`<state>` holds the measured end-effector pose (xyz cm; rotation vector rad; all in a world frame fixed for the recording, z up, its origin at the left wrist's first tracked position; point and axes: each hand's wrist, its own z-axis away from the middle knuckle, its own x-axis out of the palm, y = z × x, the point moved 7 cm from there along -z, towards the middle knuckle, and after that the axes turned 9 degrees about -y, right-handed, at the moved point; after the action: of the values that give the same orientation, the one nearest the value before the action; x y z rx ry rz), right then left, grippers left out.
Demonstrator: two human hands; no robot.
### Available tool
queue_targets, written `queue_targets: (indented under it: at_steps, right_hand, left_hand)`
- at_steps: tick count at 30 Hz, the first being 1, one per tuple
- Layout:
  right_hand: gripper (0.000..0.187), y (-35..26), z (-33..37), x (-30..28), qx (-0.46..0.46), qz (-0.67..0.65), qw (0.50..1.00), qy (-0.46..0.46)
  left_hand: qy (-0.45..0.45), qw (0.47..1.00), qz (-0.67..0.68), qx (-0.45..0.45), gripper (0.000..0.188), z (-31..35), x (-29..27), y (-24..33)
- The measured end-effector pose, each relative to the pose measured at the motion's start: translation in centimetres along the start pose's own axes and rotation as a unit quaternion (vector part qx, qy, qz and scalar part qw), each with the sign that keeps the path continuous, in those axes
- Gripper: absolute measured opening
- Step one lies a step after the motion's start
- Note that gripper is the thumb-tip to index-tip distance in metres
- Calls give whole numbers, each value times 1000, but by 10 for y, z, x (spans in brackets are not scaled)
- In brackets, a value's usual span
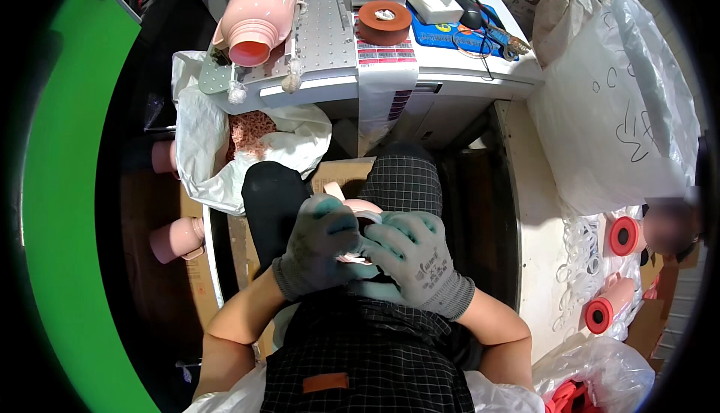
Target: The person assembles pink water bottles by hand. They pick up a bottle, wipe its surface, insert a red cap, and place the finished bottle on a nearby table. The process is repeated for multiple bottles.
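Observation:
Grey knit gloves with teal palms cover both of my hands. A pink jug [361, 205] lies between them over my lap, only partly showing, with a pale handle-like piece standing out at its far left. My left hand [316, 246] is closed around the jug's left side, its fingers curled inward. From the right, my right hand [411, 255] grips with bent fingers around the jug's dark opening. The gloves hide most of the jug and whatever small part lies under the fingertips.
Ahead, a white workbench [322, 87] bears another pink jug [259, 16], a brown tape roll [384, 23] and tools. A white sack [202, 143] with pink shavings hangs front left. White rings [574, 270] and pink jugs with red rims [611, 304] are at right.

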<state>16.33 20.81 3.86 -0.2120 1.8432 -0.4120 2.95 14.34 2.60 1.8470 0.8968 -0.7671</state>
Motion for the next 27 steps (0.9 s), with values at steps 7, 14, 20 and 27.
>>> queue_targets:
  at_steps: [7, 14, 20, 27]
  right_hand:
    - [32, 5, 3, 10, 23, -73, 997, -17]
    - [29, -5, -5, 9, 6, -9, 998, 56]
    - [27, -4, -10, 13, 8, 34, 997, 70]
    - [26, 1, -3, 16, -4, -3, 997, 77]
  left_hand:
    - [-64, 985, -129, 98, 22, -6, -5, 17]
    - [-84, 981, -166, -50, 25, -23, -21, 17]
    - [-217, 946, -241, 8, 43, -65, -28, 13]
    - [-328, 941, -62, -61, 61, -52, 2, -13]
